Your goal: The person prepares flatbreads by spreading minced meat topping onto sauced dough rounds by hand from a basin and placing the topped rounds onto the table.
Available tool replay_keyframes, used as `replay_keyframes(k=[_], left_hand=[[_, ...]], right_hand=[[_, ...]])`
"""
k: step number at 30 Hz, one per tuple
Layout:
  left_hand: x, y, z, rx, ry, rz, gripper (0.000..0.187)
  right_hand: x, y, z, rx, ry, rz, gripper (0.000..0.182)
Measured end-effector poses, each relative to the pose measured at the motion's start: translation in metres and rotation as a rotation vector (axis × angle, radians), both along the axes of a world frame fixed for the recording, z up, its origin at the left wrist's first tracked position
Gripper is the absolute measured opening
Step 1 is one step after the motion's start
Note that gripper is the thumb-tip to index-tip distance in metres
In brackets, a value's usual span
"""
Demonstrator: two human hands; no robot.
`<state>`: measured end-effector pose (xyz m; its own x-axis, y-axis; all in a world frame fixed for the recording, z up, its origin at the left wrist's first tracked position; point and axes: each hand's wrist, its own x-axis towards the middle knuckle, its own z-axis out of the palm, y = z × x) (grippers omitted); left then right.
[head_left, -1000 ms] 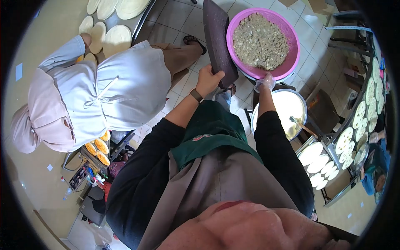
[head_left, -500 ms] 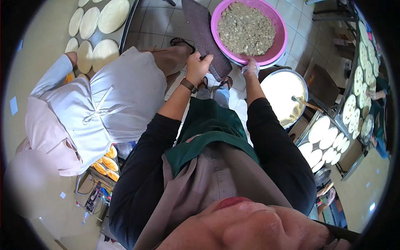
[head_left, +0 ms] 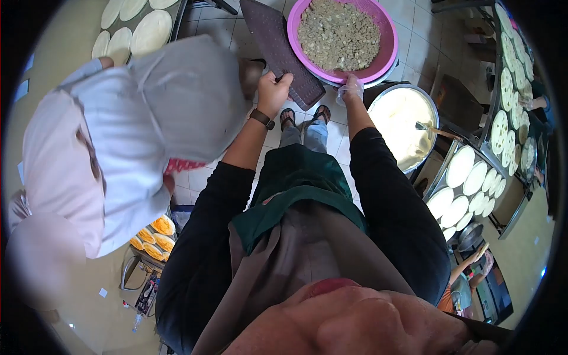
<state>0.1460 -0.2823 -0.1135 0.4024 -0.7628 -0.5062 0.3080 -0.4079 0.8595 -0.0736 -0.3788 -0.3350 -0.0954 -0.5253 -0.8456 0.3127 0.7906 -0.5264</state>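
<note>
My left hand (head_left: 273, 94), with a dark watch on the wrist, is closed on the near edge of a dark brown rectangular panel (head_left: 283, 53) with a textured surface; its exact kind does not show. A thin clear plastic glove covers my right hand (head_left: 352, 90), which grips the near rim of a pink basin (head_left: 387, 36). Inside the basin lies a crumbly grey-brown mixture (head_left: 339, 35). The panel leans close against the basin's left side. Just right of my right forearm stands a large metal bowl (head_left: 436, 112) of pale batter (head_left: 397, 124), with a wooden-handled utensil (head_left: 441, 132) in it.
A co-worker (head_left: 118, 142) in light clothing bends at my left, beside a tray of pale flat rounds (head_left: 151, 32). Orange-topped pieces (head_left: 155, 239) lie behind them. On the right are more rounds (head_left: 460, 167) on trays. My feet (head_left: 305, 118) stand on floor tiles.
The basin, the panel and both my hands appear slightly further left and up in the view. The co-worker at left has shifted and turned. My hands keep their holds.
</note>
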Motion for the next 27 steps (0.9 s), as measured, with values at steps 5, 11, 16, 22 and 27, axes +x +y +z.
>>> replay_keyframes(k=[5,11,16,22,27], left_hand=[[-0.010,0.015,-0.002,-0.025,0.019,0.040,0.009],[-0.027,0.038,0.006,-0.022,0.092,0.042,0.008],[-0.025,0.043,-0.005,0.013,0.076,0.016,0.009],[-0.030,0.043,-0.006,-0.018,0.058,0.042,0.010],[-0.033,0.047,-0.005,-0.006,0.026,0.057,0.011]], right_hand=[[-0.003,0.007,-0.025,-0.087,0.105,-0.010,0.026],[-0.014,0.024,-0.015,-0.151,0.255,0.080,0.023],[-0.030,0.023,-0.074,-0.224,0.341,0.228,0.023],[-0.023,0.022,-0.038,-0.124,0.207,0.093,0.021],[-0.029,0.026,-0.045,-0.163,0.289,0.202,0.021]])
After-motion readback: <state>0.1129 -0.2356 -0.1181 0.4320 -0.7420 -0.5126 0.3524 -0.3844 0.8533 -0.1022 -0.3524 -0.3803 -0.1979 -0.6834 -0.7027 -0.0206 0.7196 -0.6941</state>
